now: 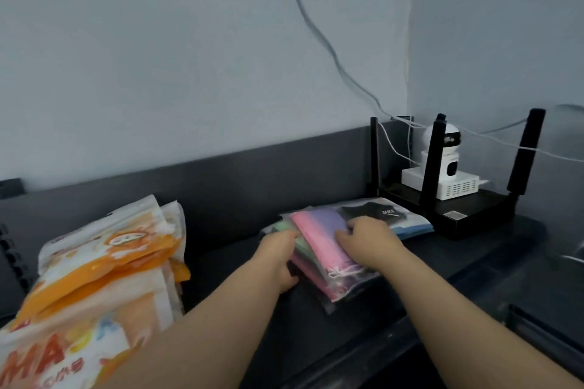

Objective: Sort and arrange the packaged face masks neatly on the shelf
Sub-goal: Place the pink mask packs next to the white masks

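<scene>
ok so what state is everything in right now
left hand, gripping the left edge of the pastel mask packs
right hand, resting palm down on top of them
pastel mask packs, stacked askew on the shelf
black mask pack, flat, partly under the pastel ones
orange and white packs, piled loosely at left
router, antennas up
security camera, upright on a white box

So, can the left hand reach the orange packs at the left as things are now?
Probably yes, once it lets go: the left hand grips the edge of the clear pack of pastel masks, and nothing visible stands on the dark shelf between it and the orange packs.
</scene>
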